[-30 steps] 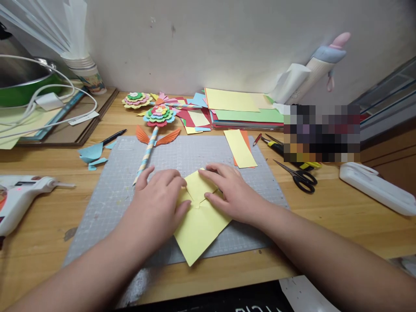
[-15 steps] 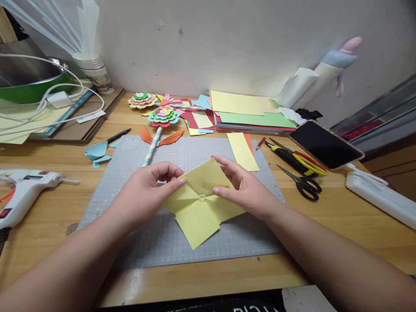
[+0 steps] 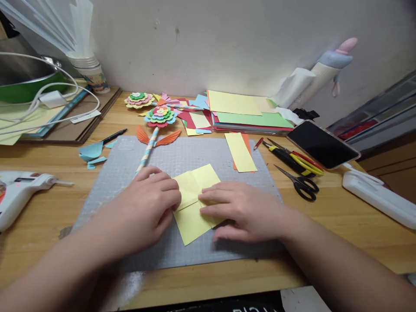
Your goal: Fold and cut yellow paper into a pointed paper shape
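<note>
A folded yellow paper square (image 3: 193, 200) lies on the grey cutting mat (image 3: 182, 160), its corner flaps meeting at the middle. My left hand (image 3: 147, 206) rests on the paper's left side with fingers curled down onto it. From the right, my right hand (image 3: 242, 210) lies flat over the right flap, its fingers stretched toward the centre crease. Both hands press the paper against the mat.
A paper flower on a striped straw (image 3: 152, 134) lies at the mat's back left. Yellow and orange strips (image 3: 241, 151), scissors (image 3: 300, 184), cutters (image 3: 292, 158) and a phone (image 3: 321, 145) sit to the right. A glue gun (image 3: 22, 190) lies left; stacked coloured paper (image 3: 243, 110) is behind.
The paper was lifted with its flaps open half a second ago; now it lies flat on the mat with both hands pressing the flaps down.
</note>
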`<state>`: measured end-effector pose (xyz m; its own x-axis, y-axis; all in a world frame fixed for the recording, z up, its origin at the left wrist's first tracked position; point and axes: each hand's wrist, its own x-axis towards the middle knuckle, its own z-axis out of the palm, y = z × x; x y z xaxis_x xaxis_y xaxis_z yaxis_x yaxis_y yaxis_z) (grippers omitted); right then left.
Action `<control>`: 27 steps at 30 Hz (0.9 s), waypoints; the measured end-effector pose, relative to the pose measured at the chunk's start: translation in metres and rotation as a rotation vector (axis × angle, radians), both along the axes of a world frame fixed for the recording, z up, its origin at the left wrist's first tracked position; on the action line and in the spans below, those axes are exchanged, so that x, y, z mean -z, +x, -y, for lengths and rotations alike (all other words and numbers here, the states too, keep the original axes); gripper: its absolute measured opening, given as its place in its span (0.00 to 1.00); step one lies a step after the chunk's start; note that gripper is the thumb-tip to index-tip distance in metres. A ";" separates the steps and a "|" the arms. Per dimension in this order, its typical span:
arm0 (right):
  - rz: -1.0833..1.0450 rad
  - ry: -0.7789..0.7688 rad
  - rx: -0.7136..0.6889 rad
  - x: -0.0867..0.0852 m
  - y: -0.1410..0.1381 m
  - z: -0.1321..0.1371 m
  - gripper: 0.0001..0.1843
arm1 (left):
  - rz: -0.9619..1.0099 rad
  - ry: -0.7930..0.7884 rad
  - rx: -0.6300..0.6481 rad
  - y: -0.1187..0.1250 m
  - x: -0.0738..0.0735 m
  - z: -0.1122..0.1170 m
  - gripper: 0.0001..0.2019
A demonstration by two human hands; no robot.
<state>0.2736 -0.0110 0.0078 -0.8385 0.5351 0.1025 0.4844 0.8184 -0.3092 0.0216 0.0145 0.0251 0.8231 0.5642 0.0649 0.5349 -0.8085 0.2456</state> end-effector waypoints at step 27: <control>0.153 -0.080 0.223 0.005 -0.013 0.016 0.17 | 0.019 -0.058 0.104 0.005 0.030 -0.004 0.20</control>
